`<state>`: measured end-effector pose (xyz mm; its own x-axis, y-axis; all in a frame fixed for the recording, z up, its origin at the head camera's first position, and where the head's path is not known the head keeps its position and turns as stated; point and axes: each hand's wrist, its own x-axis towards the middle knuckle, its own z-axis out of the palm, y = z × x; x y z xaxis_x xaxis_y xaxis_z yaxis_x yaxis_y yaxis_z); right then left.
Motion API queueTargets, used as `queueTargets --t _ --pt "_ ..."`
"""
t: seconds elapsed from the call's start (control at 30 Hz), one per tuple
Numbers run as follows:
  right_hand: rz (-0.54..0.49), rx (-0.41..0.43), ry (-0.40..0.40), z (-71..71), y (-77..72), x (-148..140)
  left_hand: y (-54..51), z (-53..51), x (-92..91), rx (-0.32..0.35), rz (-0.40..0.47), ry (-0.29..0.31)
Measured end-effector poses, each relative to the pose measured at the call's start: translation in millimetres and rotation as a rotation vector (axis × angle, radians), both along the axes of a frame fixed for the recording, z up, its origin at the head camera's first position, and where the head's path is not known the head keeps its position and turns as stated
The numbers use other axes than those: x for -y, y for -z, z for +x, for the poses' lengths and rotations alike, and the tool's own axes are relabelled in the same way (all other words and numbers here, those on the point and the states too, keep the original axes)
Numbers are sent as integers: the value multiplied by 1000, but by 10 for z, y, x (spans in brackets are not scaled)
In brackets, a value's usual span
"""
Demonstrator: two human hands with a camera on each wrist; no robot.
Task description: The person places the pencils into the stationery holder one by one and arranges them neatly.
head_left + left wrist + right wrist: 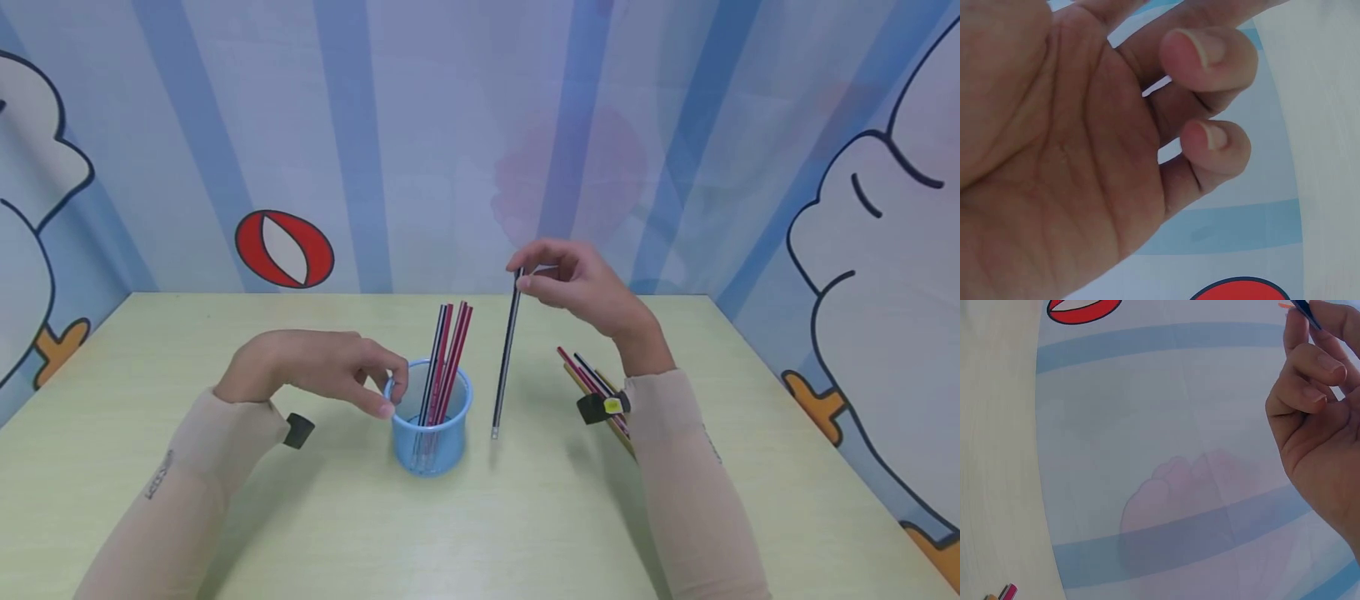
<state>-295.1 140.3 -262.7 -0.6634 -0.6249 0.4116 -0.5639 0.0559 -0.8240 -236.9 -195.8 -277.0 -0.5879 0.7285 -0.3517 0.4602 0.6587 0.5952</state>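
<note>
A dark striped pencil hangs nearly upright above the table, pinched at its top by my right hand between thumb and fingertips. Its pale end points down, just right of a light blue cup. My left hand holds the cup's left rim, with thumb and fingers about the edge. Inside the cup several red and dark pencils lean to the right. In the left wrist view the left hand shows its palm and bent fingers, the cup out of sight. The right wrist view catches only a bit of the held pencil.
On the table, under the right forearm, lies a bunch of red, dark and yellow pencils, partly hidden by the wrist camera and sleeve. A striped blue backdrop with printed figures stands behind the table's far edge.
</note>
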Motion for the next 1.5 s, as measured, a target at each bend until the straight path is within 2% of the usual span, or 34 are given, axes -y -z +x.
queueTargets --t 0.27,0.53,0.67,0.93,1.23,1.5 --pt "-170 24 0 14 -12 6 8 -4 -6 -5 2 6" --pt "-297 6 13 7 -34 -7 26 -21 -20 -12 -6 11" --pt "-312 2 35 11 -45 7 29 -26 -14 -12 -6 11" --pt "-193 1 36 8 -7 103 14 -5 -7 -3 17 20" --pt "50 -89 44 29 22 216 16 -20 -11 -10 6 17" --pt "246 -137 77 27 83 349 20 -37 -13 -7 8 19"
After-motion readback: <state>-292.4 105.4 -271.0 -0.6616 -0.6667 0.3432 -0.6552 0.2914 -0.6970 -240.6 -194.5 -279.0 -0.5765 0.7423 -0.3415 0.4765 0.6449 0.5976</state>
